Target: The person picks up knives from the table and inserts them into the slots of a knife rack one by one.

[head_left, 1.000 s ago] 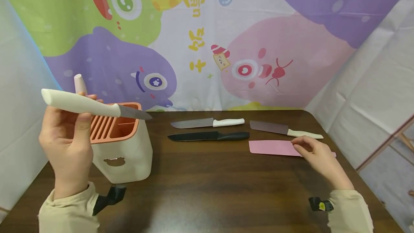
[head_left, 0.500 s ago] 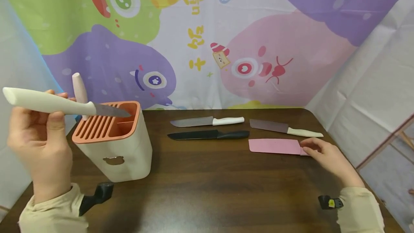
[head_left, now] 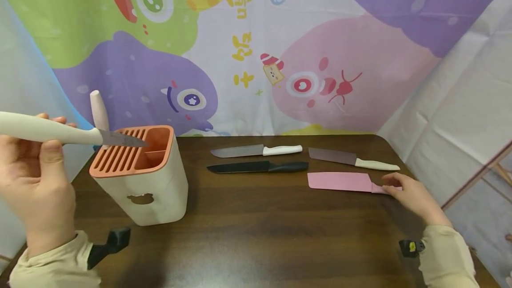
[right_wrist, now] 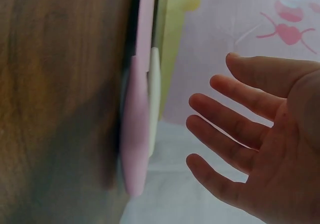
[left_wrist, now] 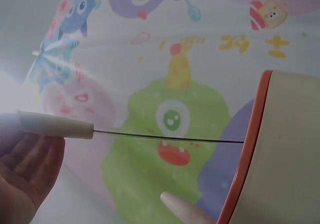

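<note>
At the left edge of the head view, my left hand [head_left: 38, 190] holds a cream-handled knife [head_left: 52, 131] between thumb and fingers. The blade points right, and its tip overlaps the top of the knife block [head_left: 162, 194] in that view. A pale pink handle [head_left: 99, 112] sticks up from the back of the block. Over at the right, my right hand [head_left: 416, 197] hovers by the handle of a pink cleaver-shaped knife [head_left: 340, 181] lying on the table. In the right wrist view its fingers [right_wrist: 227, 134] are relaxed and apart from the pink handle [right_wrist: 135, 129].
A white-handled knife [head_left: 282, 150] and a black knife [head_left: 256, 167] lie in the middle of the brown table [head_left: 256, 234]. Behind the pink knife lies a dark-bladed knife with a cream handle [head_left: 376, 165]. A cartoon curtain [head_left: 248, 101] hangs behind the table.
My left hand has moved left with its knife, drawing the blade leftward over the block. My right hand has shifted right, from above the pink blade to the pink handle.
</note>
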{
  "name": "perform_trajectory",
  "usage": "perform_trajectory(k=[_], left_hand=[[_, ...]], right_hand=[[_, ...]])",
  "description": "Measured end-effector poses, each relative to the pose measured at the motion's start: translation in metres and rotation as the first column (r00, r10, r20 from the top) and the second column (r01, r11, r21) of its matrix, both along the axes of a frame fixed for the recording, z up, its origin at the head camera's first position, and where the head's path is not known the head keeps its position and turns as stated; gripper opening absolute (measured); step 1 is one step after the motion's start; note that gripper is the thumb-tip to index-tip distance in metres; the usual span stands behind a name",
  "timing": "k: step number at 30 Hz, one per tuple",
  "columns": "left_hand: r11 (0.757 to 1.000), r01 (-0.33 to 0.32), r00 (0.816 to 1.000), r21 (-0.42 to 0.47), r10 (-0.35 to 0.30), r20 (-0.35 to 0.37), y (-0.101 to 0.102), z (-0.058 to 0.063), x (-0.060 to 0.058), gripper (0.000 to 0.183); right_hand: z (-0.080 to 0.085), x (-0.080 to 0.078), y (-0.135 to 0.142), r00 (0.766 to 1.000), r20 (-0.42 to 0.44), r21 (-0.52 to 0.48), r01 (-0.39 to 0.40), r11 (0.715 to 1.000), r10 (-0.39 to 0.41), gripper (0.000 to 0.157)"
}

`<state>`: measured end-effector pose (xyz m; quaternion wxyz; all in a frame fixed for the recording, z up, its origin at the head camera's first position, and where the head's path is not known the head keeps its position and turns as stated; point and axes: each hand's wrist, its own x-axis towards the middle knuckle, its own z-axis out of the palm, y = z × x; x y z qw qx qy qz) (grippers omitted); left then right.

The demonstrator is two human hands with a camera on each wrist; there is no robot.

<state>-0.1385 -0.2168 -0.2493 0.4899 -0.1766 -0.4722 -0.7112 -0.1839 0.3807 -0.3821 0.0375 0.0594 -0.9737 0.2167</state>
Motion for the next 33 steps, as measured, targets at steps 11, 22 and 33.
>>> perform_trajectory(k=[11,22,33], left_hand=[[0.996,0.023,0.997,0.085,-0.029,0.067,-0.008,-0.003,0.003,0.031],[0.990,-0.143,0.978,0.012,0.140,0.154,-0.021,-0.003,0.008,0.029],[0.858,-0.414,0.842,-0.304,0.488,0.231,-0.043,-0.013,0.006,0.030]], right_hand=[[-0.021,-0.006,0.014,1.000,0.014,-0.026,0.013,1.000,-0.013,0.040],[-0.031,-0.012,0.022,1.000,0.013,-0.006,0.004,1.000,-0.004,0.042],[-0.035,-0.019,0.025,1.000,-0.005,0.048,-0.026,0.998,0.026,0.044]])
